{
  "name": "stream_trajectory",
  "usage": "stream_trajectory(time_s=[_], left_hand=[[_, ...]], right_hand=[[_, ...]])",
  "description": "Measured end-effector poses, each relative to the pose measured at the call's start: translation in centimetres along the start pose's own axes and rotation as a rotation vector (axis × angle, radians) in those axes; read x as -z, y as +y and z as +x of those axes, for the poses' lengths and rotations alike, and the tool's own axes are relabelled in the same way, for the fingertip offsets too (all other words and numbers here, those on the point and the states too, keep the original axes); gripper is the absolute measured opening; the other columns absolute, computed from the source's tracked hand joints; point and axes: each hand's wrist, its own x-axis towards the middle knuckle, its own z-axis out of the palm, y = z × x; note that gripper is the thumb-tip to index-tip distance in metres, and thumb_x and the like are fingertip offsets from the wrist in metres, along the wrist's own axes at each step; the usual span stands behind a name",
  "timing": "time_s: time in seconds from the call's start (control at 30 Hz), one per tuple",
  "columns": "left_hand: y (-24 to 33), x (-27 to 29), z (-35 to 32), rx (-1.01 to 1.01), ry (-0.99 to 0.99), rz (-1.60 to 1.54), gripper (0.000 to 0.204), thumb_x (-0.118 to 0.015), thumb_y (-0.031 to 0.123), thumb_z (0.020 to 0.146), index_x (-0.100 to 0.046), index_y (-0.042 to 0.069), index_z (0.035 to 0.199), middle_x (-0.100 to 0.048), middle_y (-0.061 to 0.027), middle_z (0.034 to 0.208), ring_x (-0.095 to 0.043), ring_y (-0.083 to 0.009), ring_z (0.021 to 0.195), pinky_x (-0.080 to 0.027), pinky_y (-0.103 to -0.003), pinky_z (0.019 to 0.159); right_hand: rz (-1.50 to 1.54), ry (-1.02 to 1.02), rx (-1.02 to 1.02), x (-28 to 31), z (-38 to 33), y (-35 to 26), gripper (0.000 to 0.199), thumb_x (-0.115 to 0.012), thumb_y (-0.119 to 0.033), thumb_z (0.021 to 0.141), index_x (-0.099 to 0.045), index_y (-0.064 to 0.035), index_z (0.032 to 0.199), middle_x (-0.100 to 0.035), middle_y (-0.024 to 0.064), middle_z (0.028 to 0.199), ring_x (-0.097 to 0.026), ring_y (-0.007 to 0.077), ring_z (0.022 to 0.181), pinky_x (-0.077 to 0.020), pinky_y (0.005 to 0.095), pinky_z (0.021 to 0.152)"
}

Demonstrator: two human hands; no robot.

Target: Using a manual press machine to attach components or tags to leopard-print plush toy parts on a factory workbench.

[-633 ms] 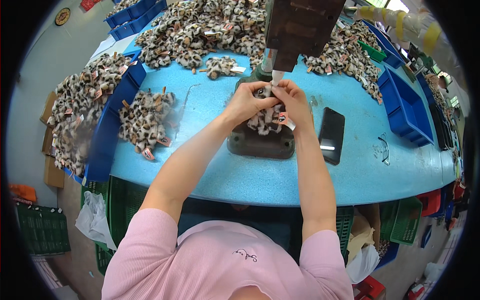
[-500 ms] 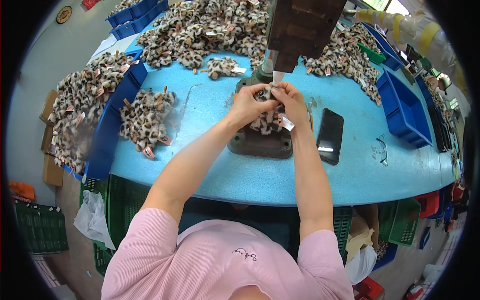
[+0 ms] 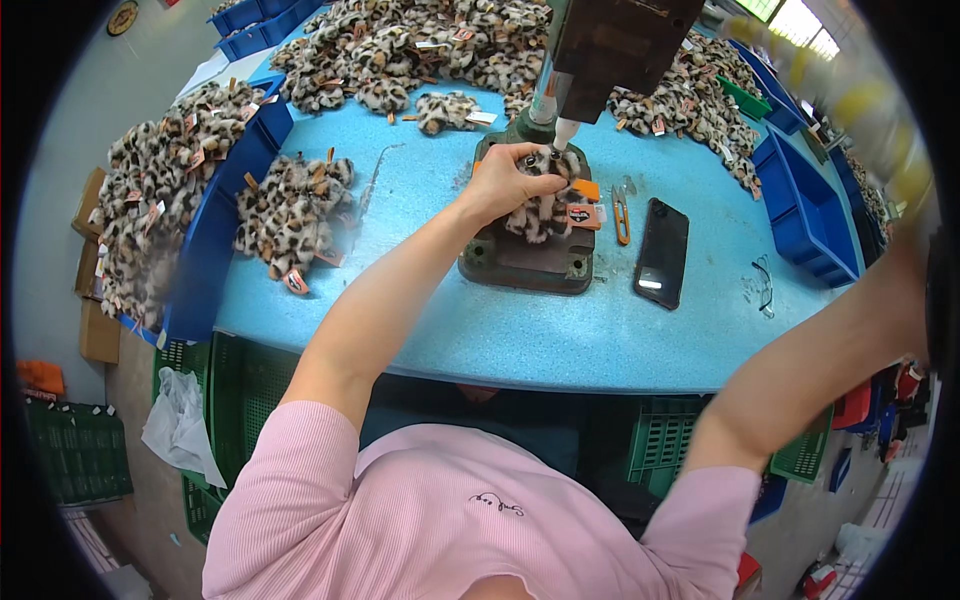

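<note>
My left hand (image 3: 503,184) pinches a small spotted plush toy (image 3: 538,222) on the dark metal base (image 3: 525,274) of a bench press (image 3: 622,50). The toy's dark eyes are visible at its upper end, directly below the press's white tip (image 3: 566,131). An orange-and-white tag (image 3: 585,216) sticks out from the toy's right side. My right hand (image 3: 908,262) is up at the far right rim, smeared and partly cut off, close to the blurred lever wrapped in yellow tape (image 3: 868,115); its fingers cannot be made out.
Right of the base lie orange thread snips (image 3: 621,217), a black phone (image 3: 662,253) and eyeglasses (image 3: 764,286). A blue bin (image 3: 805,215) stands beyond them. Spotted plush toys pile up at the back (image 3: 400,50), in a left blue bin (image 3: 165,190) and beside it (image 3: 290,212).
My right hand has let go of the plush toy and swung out to the far right, by the lever. My left hand still holds the toy beneath the tip.
</note>
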Motion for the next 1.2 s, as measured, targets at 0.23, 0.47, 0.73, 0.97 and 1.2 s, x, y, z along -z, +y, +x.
stream_trajectory(time_s=[0.23,0.47,0.73,0.97,1.2], left_hand=[[-0.2,1.0,-2.3,-0.14,0.059,0.198,0.068,-0.073,0.028,0.062,-0.045,-0.003,0.116,-0.055,-0.0155,0.105,-0.056,-0.017,0.084,-0.046,-0.028,0.07],[-0.7,7.4,-23.9,0.293,-0.459,0.081,0.01,-0.063,0.009,0.07,-0.058,0.0,0.069,-0.058,-0.0025,0.065,-0.049,-0.0081,0.056,-0.041,-0.022,0.052],[-32.2,13.3,-45.4,1.349,0.23,-0.212,0.026,-0.053,0.032,0.081,-0.059,0.008,0.087,-0.056,-0.0053,0.071,-0.056,-0.0163,0.063,-0.047,-0.037,0.052],[-41.6,14.0,-34.8,0.942,0.392,-0.383,0.025,-0.055,0.029,0.078,-0.06,0.007,0.088,-0.06,-0.0101,0.078,-0.06,-0.0221,0.072,-0.048,-0.04,0.06],[-46.0,16.1,-30.2,0.89,0.534,-0.25,0.024,-0.054,0.028,0.078,-0.06,0.007,0.088,-0.06,-0.0105,0.079,-0.06,-0.0223,0.072,-0.048,-0.039,0.06]], right_hand=[[-0.209,0.388,0.016,-3.8,-8.9,-1.2,0.06,-0.03,-0.064,0.08,-0.047,-0.0061,0.085,-0.052,0.0109,0.082,-0.047,0.027,0.078,-0.0341,0.0478,0.087],[-0.291,-0.271,-1.876,0.9,-30.7,-6.7,0.017,-0.05,-0.012,0.081,-0.057,0.0029,0.077,-0.06,0.01,0.068,-0.058,0.0118,0.054,-0.0457,0.0237,0.049],[-0.657,-0.086,-2.228,3.5,-54.2,-4.1,0.023,-0.044,-0.019,0.08,-0.062,-0.0053,0.081,-0.061,0.0144,0.077,-0.056,0.0321,0.071,-0.0439,0.0412,0.064],[-0.462,-0.064,-2.232,5.5,-52.0,16.2,0.033,-0.04,-0.025,0.084,-0.051,-0.0048,0.108,-0.053,0.0152,0.104,-0.051,0.0282,0.09,-0.0437,0.0379,0.072],[-0.494,-0.292,-2.126,2.9,-49.3,30.6,0.032,-0.04,-0.024,0.084,-0.051,-0.0047,0.108,-0.054,0.0149,0.102,-0.052,0.0271,0.088,-0.0442,0.0371,0.071]])
